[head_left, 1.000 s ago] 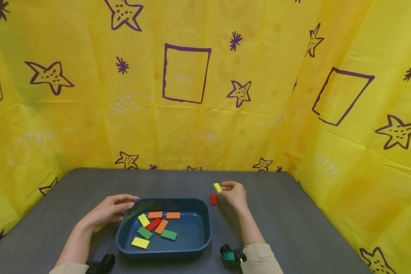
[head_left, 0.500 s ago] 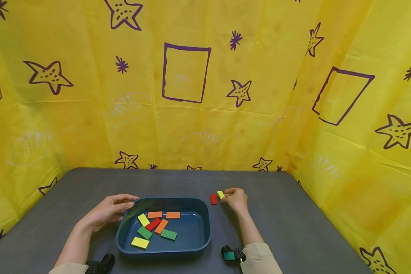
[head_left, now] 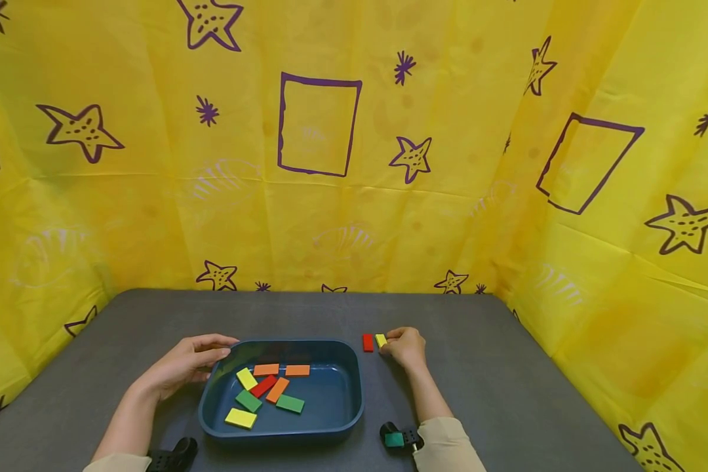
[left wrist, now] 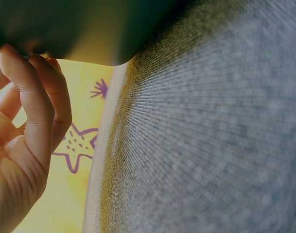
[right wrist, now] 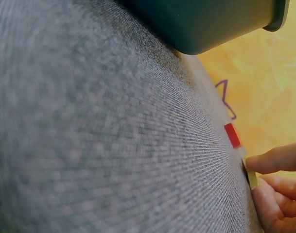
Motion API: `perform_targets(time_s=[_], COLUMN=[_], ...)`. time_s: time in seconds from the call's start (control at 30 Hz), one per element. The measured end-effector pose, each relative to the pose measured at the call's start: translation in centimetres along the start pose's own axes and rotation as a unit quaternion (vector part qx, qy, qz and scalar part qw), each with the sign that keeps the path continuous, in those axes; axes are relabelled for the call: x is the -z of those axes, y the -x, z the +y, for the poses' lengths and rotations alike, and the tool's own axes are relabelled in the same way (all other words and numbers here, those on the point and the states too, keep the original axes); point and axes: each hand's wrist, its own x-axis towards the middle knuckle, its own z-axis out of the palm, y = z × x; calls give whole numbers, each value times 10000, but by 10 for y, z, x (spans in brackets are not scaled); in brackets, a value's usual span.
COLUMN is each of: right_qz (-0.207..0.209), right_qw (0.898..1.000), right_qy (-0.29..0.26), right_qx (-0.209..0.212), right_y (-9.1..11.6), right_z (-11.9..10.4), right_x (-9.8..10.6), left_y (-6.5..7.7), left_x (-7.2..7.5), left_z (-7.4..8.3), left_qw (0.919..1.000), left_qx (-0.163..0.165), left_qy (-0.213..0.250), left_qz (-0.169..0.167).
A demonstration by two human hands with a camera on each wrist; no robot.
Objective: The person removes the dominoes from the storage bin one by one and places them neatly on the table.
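My right hand [head_left: 407, 346] pinches a small yellow block [head_left: 381, 340] between thumb and fingertips. In the right wrist view this yellow block [right wrist: 252, 179] is at the table surface, partly covered by the fingers. Just left of it lies a red block [head_left: 368, 343], with a narrow gap between. My left hand [head_left: 184, 366] holds the far left corner of a dark blue tray [head_left: 333, 396]; in the left wrist view its bent fingers [left wrist: 35, 104] touch the tray's outer wall. Inside the tray lie several flat blocks: orange, red, yellow and green [head_left: 290, 404].
The dark grey table [head_left: 478, 387] runs back to a yellow curtain [head_left: 324, 223] with purple starfish drawings, which also closes in both sides. The tray's raised wall stands between its blocks and the right hand. Black straps [head_left: 402, 438] sit at both wrists.
My right hand has lowered the yellow block from above and behind the red block to the table on the red block's right. The left hand and tray have stayed in place.
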Motion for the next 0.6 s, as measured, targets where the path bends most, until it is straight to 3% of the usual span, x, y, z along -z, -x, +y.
perform_targets(time_s=[0.6], right_qz=[-158], right_qw=[9998], right_qy=[42], right_qx=[118], right_y=[0], right_z=[0], right_x=[0], left_y=[0], left_x=[0], left_z=[0], left_qw=[10000], left_qx=[31], left_qy=[-16], left_qz=[40])
